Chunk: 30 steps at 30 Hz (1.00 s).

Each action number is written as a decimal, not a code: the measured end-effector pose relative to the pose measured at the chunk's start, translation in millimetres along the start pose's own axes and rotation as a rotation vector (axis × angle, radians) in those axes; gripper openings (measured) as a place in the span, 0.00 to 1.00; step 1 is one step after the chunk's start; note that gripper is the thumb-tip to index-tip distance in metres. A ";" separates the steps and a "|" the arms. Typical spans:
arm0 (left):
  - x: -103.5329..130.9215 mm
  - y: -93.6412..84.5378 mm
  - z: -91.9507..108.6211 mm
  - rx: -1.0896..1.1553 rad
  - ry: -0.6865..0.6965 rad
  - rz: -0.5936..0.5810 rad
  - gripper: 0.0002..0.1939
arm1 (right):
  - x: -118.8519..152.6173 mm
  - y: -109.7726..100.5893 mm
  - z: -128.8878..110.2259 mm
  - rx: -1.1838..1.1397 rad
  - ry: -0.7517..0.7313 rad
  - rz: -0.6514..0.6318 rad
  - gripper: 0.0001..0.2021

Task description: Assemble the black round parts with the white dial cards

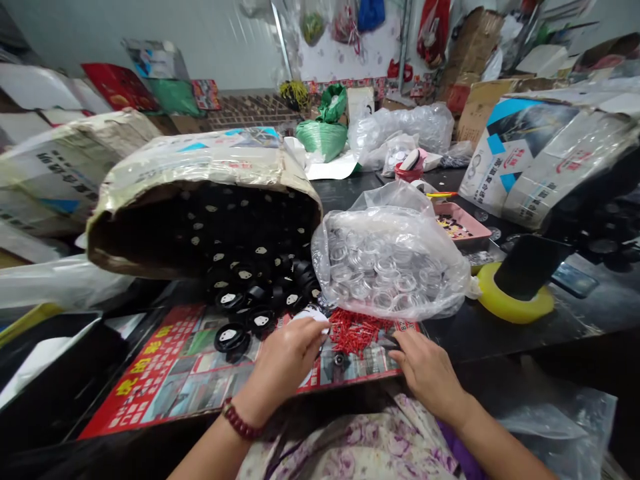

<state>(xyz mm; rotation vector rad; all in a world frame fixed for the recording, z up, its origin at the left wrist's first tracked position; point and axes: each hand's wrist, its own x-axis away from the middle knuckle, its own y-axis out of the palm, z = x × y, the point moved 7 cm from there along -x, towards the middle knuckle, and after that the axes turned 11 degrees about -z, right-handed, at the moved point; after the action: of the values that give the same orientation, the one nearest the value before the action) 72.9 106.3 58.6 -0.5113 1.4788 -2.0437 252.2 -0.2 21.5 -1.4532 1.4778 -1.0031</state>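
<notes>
My left hand, a beaded bracelet on its wrist, has its fingers closed at the edge of a flat white piece, partly hidden behind them. To its right lies a heap of small red pin-like parts. On the heap's other side, my right hand has thumb and fingers apart, close to a small dark item I cannot make out. A small black round part sits between the hands. Black round parts with white faces lie left of my left hand, on a red printed sheet.
A carton on its side spills more black parts. A clear bag of transparent rings stands behind the red heap. Rightward are a yellow tape roll, a pink tray and another carton. A black bin is at left.
</notes>
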 end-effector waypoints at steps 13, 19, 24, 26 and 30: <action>25.9 48.9 36.2 -0.248 0.098 -0.079 0.16 | -67.9 -17.5 7.8 0.129 0.012 0.066 0.10; 11.6 52.2 34.1 -0.213 0.091 -0.075 0.16 | -73.3 -24.5 14.1 0.066 -0.032 0.135 0.13; -3.1 39.1 27.9 -0.166 0.058 -0.050 0.16 | -79.3 -33.7 18.8 0.064 -0.023 0.143 0.14; -9.3 35.1 30.4 -0.164 0.084 -0.035 0.17 | -82.5 -38.3 20.9 0.053 -0.026 0.143 0.13; -26.8 36.6 46.9 -0.160 0.168 -0.036 0.19 | -87.0 -43.3 23.9 0.012 -0.035 0.133 0.13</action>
<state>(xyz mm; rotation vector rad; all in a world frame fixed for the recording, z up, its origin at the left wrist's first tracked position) 129.5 80.4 39.3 -0.4401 1.7549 -2.0485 290.2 86.0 55.2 -1.3394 1.5195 -0.8998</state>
